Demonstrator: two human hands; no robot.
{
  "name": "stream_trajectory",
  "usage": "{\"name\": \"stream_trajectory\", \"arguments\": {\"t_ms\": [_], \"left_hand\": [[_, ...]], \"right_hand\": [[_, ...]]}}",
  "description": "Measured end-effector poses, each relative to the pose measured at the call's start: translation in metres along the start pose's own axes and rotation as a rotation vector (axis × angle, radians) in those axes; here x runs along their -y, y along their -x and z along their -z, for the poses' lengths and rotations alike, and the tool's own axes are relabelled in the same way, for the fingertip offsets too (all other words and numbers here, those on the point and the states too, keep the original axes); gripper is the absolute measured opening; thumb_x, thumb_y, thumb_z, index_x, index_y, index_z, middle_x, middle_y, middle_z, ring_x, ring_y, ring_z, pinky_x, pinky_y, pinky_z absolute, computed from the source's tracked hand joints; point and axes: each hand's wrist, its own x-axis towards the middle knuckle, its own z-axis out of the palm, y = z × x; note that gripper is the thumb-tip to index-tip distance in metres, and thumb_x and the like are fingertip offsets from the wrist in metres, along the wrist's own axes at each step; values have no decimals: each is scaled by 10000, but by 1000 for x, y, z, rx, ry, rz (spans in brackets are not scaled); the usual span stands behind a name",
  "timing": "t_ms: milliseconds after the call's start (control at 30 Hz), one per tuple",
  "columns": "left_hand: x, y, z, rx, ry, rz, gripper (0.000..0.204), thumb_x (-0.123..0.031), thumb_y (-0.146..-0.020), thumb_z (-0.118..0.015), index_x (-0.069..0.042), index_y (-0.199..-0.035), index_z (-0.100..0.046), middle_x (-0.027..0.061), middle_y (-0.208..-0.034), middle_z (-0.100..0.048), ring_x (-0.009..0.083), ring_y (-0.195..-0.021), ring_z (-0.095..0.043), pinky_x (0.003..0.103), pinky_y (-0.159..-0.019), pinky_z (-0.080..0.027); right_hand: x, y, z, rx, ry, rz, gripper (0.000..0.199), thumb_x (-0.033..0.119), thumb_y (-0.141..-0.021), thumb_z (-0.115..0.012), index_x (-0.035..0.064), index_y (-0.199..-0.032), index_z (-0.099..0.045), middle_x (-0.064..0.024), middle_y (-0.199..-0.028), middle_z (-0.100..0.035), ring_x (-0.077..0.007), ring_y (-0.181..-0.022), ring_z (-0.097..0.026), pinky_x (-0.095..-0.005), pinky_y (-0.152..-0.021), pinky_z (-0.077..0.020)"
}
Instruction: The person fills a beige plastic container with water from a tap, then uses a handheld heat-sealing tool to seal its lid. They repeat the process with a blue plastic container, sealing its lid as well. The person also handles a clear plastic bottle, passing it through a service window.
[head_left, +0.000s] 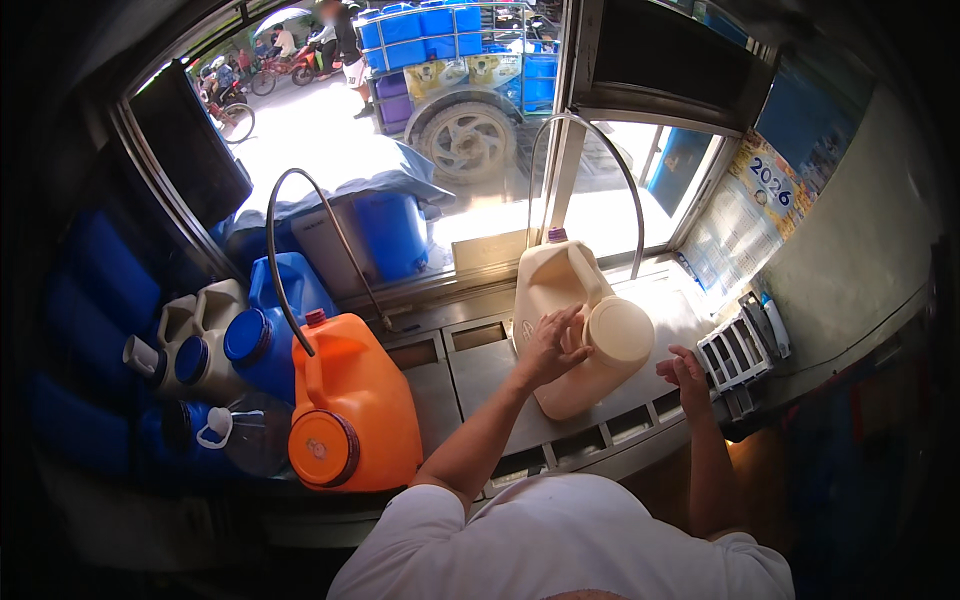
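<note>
A cream plastic jug (560,290) stands on the metal filling counter (470,375), with a curved hose (600,150) running into its small purple neck. My left hand (548,345) lies flat on the jug's front, beside its wide cream lid (620,332). My right hand (685,372) hovers just right of the jug with fingers loosely apart, holding nothing. An orange jug (350,400) with a round orange lid stands at the counter's left end, and a dark hose (300,230) reaches its red neck.
Blue and cream jugs (235,340) crowd the left side. A white slatted unit (735,350) sits at the counter's right end, with a calendar (750,205) on the wall above. Beyond the window stand a blue drum (392,232) and a cart stacked with blue containers (440,40); people are on the street.
</note>
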Motion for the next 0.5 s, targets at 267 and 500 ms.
{"name": "stream_trajectory", "arguments": {"t_ms": [267,500], "left_hand": [[-34,14,-47,-186,-325,17,1272,-485,-551,-960,-39,-1547,-306,242,-1490,-447,476,-1454,-296,519,-1197,-279],[-9,19,-72,-259,-58,28,1127,-238,-640,-953,-37,-1540,-305,194,-1487,-434,327,-1371,-446,423,-1142,-389]], "right_hand": [[-123,96,93,16,779,-374,397,285,-870,-727,67,-1195,-661,-118,-1005,-729,-254,-962,-702,-382,-862,-550],[-172,137,182,-50,780,-568,419,305,-845,-717,69,-1189,-683,-160,-1101,-731,-314,-1041,-699,-405,-924,-547]]}}
